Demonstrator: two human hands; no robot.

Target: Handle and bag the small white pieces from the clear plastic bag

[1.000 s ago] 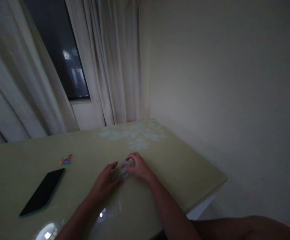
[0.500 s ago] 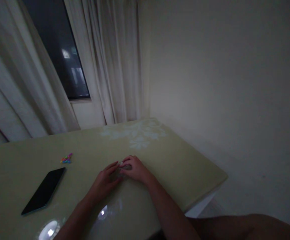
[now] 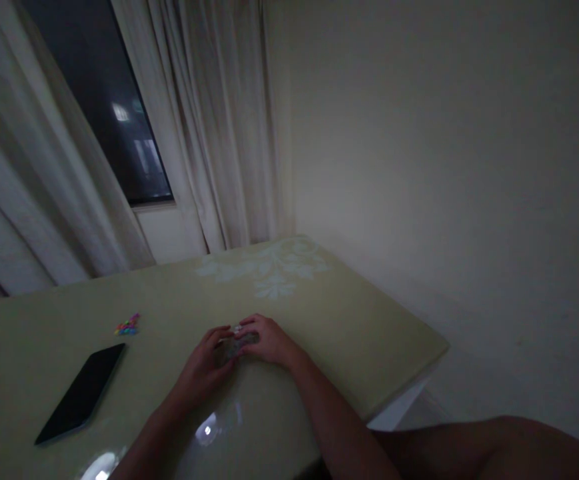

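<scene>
Grip: your left hand (image 3: 202,365) and right hand (image 3: 269,341) close in from opposite sides on one small clear container (image 3: 236,345), pinching it between curled fingers and thumbs. The fingertips of the two hands nearly meet along its far edge; the thumbs come close together along its near edge. The container sits low at the desk (image 3: 364,353), right between your palms; whether its underside touches the surface, you cannot tell. Its contents are too dim and blurred to read.

Surroundings: to the left of your hands, well apart from them, a little heap of bright coloured pieces (image 3: 128,325) lies on the desk. Nearer to you than the heap, a dark tablet (image 3: 82,395) lies flat and slanted. Beyond your hands, toward the far corner, a pale flower pattern (image 3: 274,267) marks the surface. Light glares off the desk beside your left forearm. Behind stand a pale curtain (image 3: 219,127), a dark window (image 3: 104,100) and, to the right, a plain wall (image 3: 444,167).
</scene>
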